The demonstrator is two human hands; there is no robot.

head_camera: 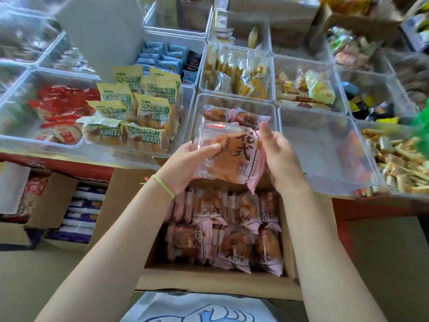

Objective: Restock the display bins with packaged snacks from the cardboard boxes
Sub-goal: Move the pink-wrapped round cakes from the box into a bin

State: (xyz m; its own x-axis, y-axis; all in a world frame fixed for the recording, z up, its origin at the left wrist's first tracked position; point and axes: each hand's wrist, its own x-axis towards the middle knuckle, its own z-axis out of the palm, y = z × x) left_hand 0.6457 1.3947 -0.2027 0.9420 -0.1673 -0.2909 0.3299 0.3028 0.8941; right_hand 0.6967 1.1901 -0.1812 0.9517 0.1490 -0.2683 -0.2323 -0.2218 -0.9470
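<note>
I hold a small stack of pink bread packets (232, 154) between both hands, just in front of a clear display bin (275, 105). That bin holds a few of the same pink packets (246, 118) at its back. My left hand (185, 163) grips the stack's left side, thumb across the top packet. My right hand (278, 156) cups the right side, fingers curved round its edge. Below my hands an open cardboard box (209, 278) is filled with several more pink packets (227, 231).
A bin of yellow-green bread packs (139, 105) stands left, beside red packets (62, 110). A clear bin (325, 145) to the right holds almost nothing; further right lie stick snacks (399, 163). More bins fill the back. Another open box (79, 214) sits lower left.
</note>
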